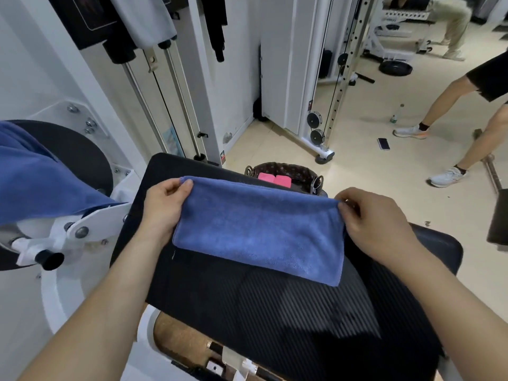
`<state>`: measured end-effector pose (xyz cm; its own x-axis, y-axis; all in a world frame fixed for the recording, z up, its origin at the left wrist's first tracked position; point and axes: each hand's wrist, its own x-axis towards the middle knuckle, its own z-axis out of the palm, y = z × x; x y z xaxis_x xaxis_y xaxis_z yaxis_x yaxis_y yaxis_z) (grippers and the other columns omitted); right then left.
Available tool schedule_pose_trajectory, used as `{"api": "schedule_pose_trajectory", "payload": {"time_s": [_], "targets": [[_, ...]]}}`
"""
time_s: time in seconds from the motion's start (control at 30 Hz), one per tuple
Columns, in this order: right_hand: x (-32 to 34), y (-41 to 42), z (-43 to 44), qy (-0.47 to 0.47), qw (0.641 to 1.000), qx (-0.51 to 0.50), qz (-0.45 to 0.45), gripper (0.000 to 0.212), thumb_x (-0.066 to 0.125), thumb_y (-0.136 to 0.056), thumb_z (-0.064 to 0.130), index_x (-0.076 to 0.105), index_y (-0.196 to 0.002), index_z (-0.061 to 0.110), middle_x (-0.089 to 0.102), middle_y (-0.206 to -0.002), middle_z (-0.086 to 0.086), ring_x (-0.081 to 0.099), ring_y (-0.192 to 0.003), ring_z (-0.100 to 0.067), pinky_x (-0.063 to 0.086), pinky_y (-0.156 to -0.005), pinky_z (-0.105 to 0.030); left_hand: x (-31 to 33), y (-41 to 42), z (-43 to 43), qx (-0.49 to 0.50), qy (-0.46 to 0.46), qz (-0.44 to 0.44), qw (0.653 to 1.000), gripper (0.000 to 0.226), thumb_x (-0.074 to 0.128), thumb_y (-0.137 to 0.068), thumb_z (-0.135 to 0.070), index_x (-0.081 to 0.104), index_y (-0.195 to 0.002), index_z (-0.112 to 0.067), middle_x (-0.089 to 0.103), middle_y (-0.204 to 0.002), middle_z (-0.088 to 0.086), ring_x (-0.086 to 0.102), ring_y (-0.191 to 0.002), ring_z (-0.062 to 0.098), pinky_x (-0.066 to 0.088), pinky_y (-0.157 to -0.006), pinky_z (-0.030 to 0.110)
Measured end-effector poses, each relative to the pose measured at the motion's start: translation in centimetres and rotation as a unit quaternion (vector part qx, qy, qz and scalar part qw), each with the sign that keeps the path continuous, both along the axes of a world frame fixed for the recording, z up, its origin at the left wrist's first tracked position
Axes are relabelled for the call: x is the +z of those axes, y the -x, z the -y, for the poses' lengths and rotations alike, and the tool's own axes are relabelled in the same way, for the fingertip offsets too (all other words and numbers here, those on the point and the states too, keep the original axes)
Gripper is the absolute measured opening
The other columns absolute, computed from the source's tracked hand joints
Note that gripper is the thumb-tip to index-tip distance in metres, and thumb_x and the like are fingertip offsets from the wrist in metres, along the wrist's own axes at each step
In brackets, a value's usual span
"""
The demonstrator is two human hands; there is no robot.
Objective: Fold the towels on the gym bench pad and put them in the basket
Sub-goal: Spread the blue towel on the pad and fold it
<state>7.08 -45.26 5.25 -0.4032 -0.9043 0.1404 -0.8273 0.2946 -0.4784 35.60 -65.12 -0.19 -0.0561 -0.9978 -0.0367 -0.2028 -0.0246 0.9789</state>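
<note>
Far left: spare towel [35, 174] draped over the white machine [82, 229]; my left hand [162, 207] pinches the far-left corner of the folded blue towel [258, 229], thumb on top; that towel lies flat across the black bench pad [275, 312]. Basket [277, 166] sits just beyond the pad's far edge, two pink towels [275, 179] inside; my right hand [376, 224] pinches the blue towel's far-right corner.

Plastic bottle [396, 114] and phone [383, 143] on the floor [371, 182] near another person's legs [445, 101]

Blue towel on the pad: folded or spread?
Folded: the towel lies as a narrow doubled strip on the pad, left hand and right hand pinching its far corners.
</note>
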Motion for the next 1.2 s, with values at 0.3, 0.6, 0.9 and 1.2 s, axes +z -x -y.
{"api": "schedule_pose_trajectory", "payload": {"time_s": [0.3, 0.6, 0.9, 1.2], "targets": [[-1.7, 1.3, 1.8, 0.013, 0.999, -0.041, 0.002, 0.013, 0.056, -0.091, 0.024, 0.068, -0.090, 0.021, 0.069, -0.083, 0.004, 0.061, -0.079, -0.021, 0.042, -0.068, -0.031, -0.6, 2.1, 0.4, 0.080, 0.044, 0.080, 0.993, 0.008, 0.066, -0.091, -0.027, 0.071, -0.096, -0.025, 0.069, -0.085, -0.012, 0.063, -0.081, 0.001, 0.047, -0.069, 0.017], [-1.7, 2.2, 2.6, 0.003, 0.992, -0.083, 0.095, 0.008, 0.067, -0.085, 0.025, 0.070, -0.078, 0.022, 0.066, -0.073, 0.009, 0.060, -0.075, -0.018, 0.037, -0.064, -0.028, -0.8, 2.6, 0.7, 0.095, 0.100, 0.165, 0.977, 0.016, 0.063, -0.091, -0.030, 0.072, -0.095, -0.017, 0.069, -0.082, -0.005, 0.064, -0.079, 0.010, 0.055, -0.078, 0.033], [-0.5, 2.5, 3.2, -0.090, 0.995, 0.021, 0.042, 0.032, 0.055, -0.094, 0.037, 0.069, -0.103, 0.009, 0.067, -0.086, -0.006, 0.061, -0.087, -0.028, 0.049, -0.079, -0.038, -0.9, 1.4, 1.8, 0.009, 0.142, 0.279, 0.950, 0.027, 0.060, -0.092, -0.034, 0.064, -0.118, -0.030, 0.059, -0.090, 0.002, 0.053, -0.075, 0.008, 0.040, -0.071, 0.021], [1.4, 4.1, 4.8, -0.146, 0.965, 0.051, 0.213, 0.011, 0.074, -0.075, 0.005, 0.063, -0.076, 0.008, 0.065, -0.073, -0.010, 0.057, -0.063, -0.021, 0.044, -0.062, -0.032, 1.0, 0.2, 1.3, -0.061, 0.120, 0.315, 0.940, 0.017, 0.074, -0.079, -0.013, 0.064, -0.084, -0.025, 0.064, -0.087, -0.006, 0.059, -0.078, 0.008, 0.044, -0.071, 0.022]]}}
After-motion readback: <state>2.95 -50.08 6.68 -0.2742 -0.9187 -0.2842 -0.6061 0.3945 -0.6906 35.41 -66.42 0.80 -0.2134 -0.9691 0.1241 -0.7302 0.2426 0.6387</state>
